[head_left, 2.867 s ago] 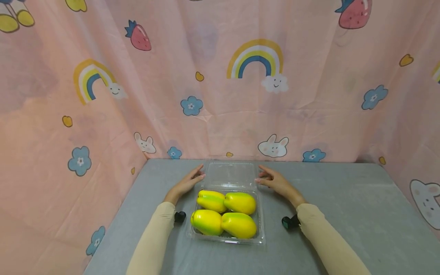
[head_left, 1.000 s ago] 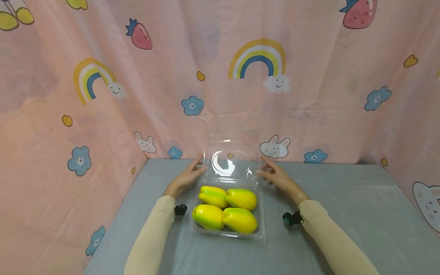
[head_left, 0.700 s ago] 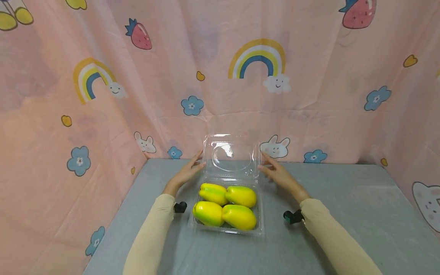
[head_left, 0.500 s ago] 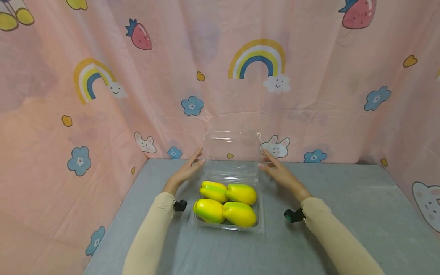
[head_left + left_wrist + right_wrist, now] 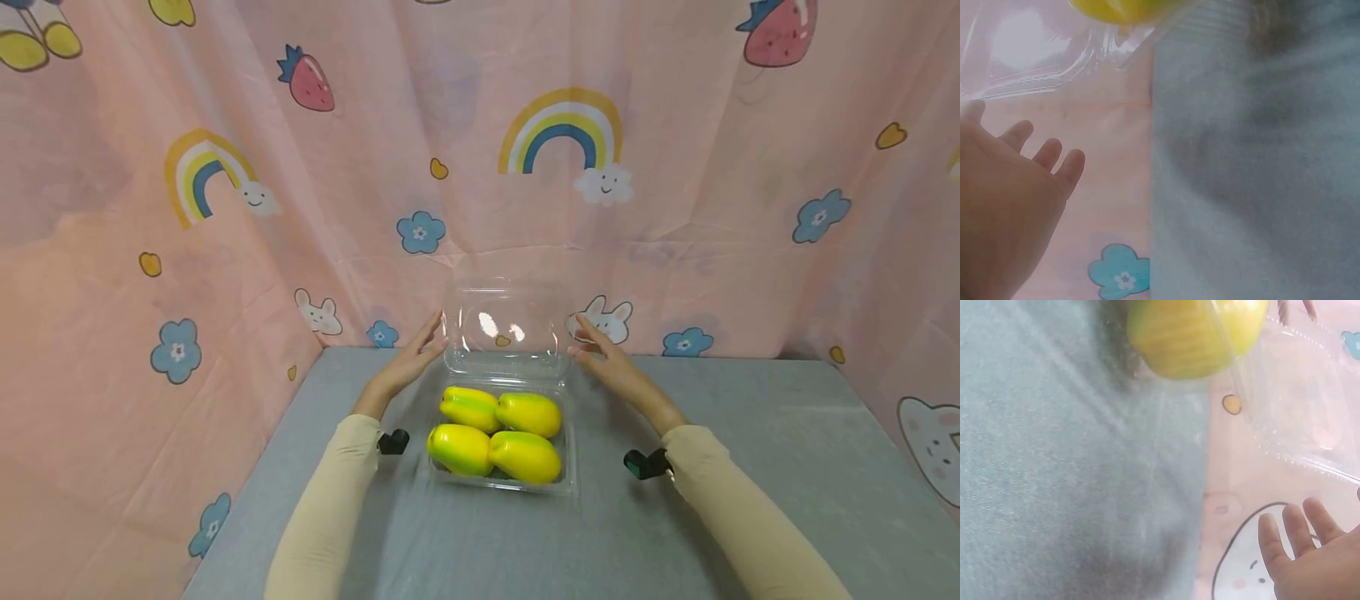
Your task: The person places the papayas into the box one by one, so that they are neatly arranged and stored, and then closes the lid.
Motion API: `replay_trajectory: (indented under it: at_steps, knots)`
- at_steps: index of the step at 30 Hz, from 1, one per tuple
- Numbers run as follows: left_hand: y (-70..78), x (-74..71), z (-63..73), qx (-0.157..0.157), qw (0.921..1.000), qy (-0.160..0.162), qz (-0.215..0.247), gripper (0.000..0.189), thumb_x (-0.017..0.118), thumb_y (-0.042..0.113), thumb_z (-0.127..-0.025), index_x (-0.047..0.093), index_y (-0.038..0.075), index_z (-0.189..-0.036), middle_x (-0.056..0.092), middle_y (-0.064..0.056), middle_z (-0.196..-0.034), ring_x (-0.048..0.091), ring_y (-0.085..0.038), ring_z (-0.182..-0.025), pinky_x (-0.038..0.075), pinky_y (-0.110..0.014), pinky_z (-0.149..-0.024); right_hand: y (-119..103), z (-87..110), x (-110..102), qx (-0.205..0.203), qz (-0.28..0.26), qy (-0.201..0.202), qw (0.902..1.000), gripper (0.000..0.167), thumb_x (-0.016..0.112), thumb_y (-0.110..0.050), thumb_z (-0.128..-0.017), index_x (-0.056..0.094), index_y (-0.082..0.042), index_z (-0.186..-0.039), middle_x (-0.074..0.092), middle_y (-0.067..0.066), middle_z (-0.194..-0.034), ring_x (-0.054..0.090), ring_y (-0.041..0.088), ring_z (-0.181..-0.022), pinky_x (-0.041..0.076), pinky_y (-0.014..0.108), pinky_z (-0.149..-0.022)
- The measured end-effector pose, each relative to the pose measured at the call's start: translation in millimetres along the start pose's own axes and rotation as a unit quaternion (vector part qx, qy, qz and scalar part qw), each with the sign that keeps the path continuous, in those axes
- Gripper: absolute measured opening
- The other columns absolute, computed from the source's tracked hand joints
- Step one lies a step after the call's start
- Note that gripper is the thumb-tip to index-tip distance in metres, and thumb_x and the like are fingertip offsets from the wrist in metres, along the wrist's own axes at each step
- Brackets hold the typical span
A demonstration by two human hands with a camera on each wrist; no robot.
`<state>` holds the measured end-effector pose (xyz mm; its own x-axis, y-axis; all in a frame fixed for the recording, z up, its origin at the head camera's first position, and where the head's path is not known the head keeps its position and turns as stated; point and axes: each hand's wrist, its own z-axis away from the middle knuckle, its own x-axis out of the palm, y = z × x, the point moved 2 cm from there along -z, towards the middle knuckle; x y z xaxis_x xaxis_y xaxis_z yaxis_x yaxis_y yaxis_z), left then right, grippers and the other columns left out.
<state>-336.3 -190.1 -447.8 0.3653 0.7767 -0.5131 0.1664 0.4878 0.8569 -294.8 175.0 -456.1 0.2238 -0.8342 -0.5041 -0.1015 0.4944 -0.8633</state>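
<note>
A clear plastic clamshell box (image 5: 572,467) sits on the table with several yellow-green papaya-like fruits (image 5: 525,457) in two rows. Its hinged lid (image 5: 506,321) is tilted up at the far side, nearly upright. My left hand (image 5: 401,367) is at the lid's left edge, fingers mostly straight; in the left wrist view a fingertip of that left hand (image 5: 1004,200) meets the lid's rim. At the opposite edge, my right hand (image 5: 618,371) has its fingers spread and extended. The right wrist view shows the right hand (image 5: 1316,559) below the lid's edge; its contact is unclear there.
The grey table (image 5: 480,550) reaches back to a pink patterned curtain (image 5: 480,208), which also hangs along both sides. Black wrist devices (image 5: 393,442) show at the cuffs of the light sleeves.
The lid has swung up from lying nearly flat behind the box, both hands rising with it along its edges. The box and fruits sit slightly farther away in the head view.
</note>
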Motion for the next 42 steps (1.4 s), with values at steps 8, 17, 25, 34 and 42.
replay_trajectory:
  at_steps: [8, 17, 25, 34, 42]
  knots:
    - [4.1, -1.4, 3.7, 0.004, 1.0000, 0.002, -0.006, 0.068, 0.044, 0.054, -0.101, 0.002, 0.050, -0.155, 0.004, 0.002, -0.170, 0.011, -0.039, -0.155, 0.016, -0.071, -0.118, -1, 1.2, -2, -0.001, 0.008, -0.004, 1.0000, 0.079, 0.050, -0.061, -0.096, 0.001, -0.046, -0.157, 0.021, 0.013, -0.166, 0.028, 0.043, -0.148, 0.028, 0.073, -0.111]
    - [5.1, -3.0, 17.9, 0.035, 0.9993, -0.009, -0.011, 0.063, 0.041, 0.039, -0.106, 0.003, 0.052, -0.154, -0.004, 0.010, -0.169, 0.009, -0.037, -0.155, 0.016, -0.068, -0.120, -7, 11.4, -4, -0.020, 0.009, -0.015, 0.9996, 0.080, 0.051, -0.053, -0.098, 0.003, -0.036, -0.159, 0.019, 0.016, -0.166, 0.028, 0.044, -0.147, 0.026, 0.075, -0.111]
    - [7.7, -6.4, 37.1, 0.067, 0.9973, -0.029, -0.004, 0.063, 0.040, 0.036, -0.107, 0.003, 0.041, -0.158, -0.004, 0.007, -0.169, -0.001, -0.030, -0.157, 0.013, -0.066, -0.122, -9, 25.4, -5, -0.047, 0.009, -0.026, 0.9985, 0.077, 0.053, -0.048, -0.099, 0.004, -0.042, -0.158, 0.014, 0.012, -0.168, 0.021, 0.044, -0.151, 0.022, 0.072, -0.114]
    - [8.1, -4.5, 62.5, 0.084, 0.9953, -0.049, -0.006, 0.066, 0.036, 0.047, -0.105, 0.001, 0.036, -0.159, -0.006, 0.002, -0.169, -0.002, -0.032, -0.157, 0.010, -0.067, -0.121, -8, 47.8, 2, -0.066, -0.008, -0.049, 0.9966, 0.077, 0.053, -0.041, -0.101, 0.003, -0.038, -0.159, 0.001, 0.008, -0.170, 0.012, 0.047, -0.152, 0.018, 0.074, -0.114]
    - [4.7, 1.7, 87.9, 0.103, 0.9926, -0.065, 0.008, 0.066, 0.024, 0.058, -0.104, -0.001, 0.033, -0.160, -0.006, -0.001, -0.169, -0.005, -0.035, -0.156, 0.006, -0.072, -0.119, -9, 69.2, 8, -0.100, -0.012, -0.063, 0.9929, 0.076, 0.053, -0.041, -0.100, 0.004, -0.039, -0.159, -0.002, 0.008, -0.170, 0.014, 0.050, -0.150, 0.019, 0.076, -0.112]
